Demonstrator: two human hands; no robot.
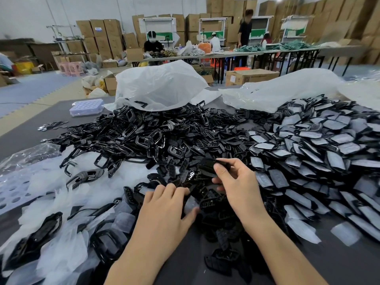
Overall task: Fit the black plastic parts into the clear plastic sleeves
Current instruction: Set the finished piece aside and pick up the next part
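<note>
Right hand (232, 182) pinching black part (205, 168), long axis lying left-right, left hand (164, 206) on pile (144, 140), grip unclear

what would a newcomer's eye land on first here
First, the huge heap of black plastic parts covering the middle of the table, in front of a white plastic bag. To its right lies a wide spread of sleeved parts, greyish under their clear plastic. Nearest the camera, the right hand pinches one black part above the heap.
</note>
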